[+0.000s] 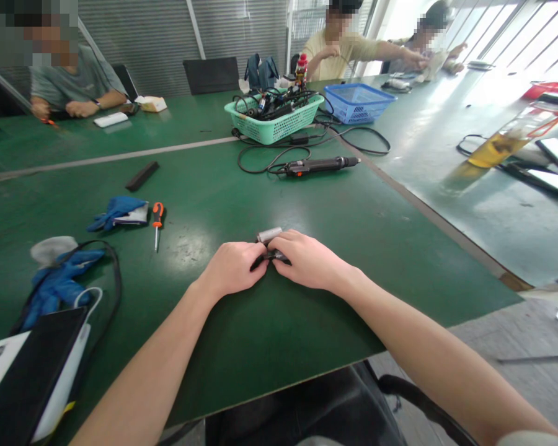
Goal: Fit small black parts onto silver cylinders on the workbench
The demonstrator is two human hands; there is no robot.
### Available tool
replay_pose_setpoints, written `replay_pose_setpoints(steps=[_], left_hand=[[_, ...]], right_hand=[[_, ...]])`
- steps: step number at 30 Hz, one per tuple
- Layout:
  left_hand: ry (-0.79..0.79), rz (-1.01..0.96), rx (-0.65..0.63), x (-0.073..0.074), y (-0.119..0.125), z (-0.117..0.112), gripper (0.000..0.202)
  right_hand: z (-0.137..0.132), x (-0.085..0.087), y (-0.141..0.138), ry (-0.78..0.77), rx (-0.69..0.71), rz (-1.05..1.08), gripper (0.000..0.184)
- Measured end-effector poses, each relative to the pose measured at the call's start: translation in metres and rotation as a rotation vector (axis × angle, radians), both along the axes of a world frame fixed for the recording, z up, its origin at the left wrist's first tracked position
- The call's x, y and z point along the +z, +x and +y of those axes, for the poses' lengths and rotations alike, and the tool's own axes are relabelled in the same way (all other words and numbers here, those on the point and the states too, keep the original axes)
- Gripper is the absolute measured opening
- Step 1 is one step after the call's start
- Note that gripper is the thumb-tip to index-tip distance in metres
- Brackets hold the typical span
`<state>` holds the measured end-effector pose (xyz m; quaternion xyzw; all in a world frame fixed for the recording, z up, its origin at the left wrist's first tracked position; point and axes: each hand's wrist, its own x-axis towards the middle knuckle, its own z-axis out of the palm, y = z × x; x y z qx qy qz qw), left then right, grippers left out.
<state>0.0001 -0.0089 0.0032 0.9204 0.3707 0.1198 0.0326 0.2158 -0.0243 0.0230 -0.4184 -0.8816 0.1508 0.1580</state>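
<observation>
Silver and stiff-looking, the small metal cylinder point(268, 235) seems light, best held by its body, where our left hand point(231, 269) and right hand point(309, 260) curl closed around it.

Green workbench point(260, 347) (scuffed) holds screwdriver point(157, 224), blue gloves point(117, 212).

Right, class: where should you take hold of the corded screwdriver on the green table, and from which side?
Grip the black barrel of the screwdriver around its middle, coming from above on the near side. It lies flat on the table, tip pointing right, with the cord leaving its left end, so mid-barrel is clear of both.
</observation>
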Motion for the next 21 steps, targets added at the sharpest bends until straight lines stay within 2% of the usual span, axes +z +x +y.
replay_pose_setpoints(steps=[6,12,15,18,21], left_hand=[[0.005,0.001,0.0,-0.003,-0.001,0.001,0.014],[-0.025,-0.002,0.007,-0.002,-0.001,0.003,0.025],[-0.046,-0.006,0.008,0.0,-0.001,0.003,0.029],[-0.054,-0.014,0.013,0.001,-0.002,0.0,0.03],[-0.045,-0.016,0.016,0.002,-0.003,-0.002,0.03]], right_hand=[[-0.001,0.001,0.001,0.007,0.006,0.004,0.014],[-0.001,0.005,0.007,0.068,0.194,-0.001,0.026],[-0.002,0.007,0.015,0.078,0.234,-0.061,0.027],[0.001,0.005,0.037,0.093,0.137,-0.099,0.031],[0.014,-0.001,0.082,0.122,-0.052,-0.189,0.032]])
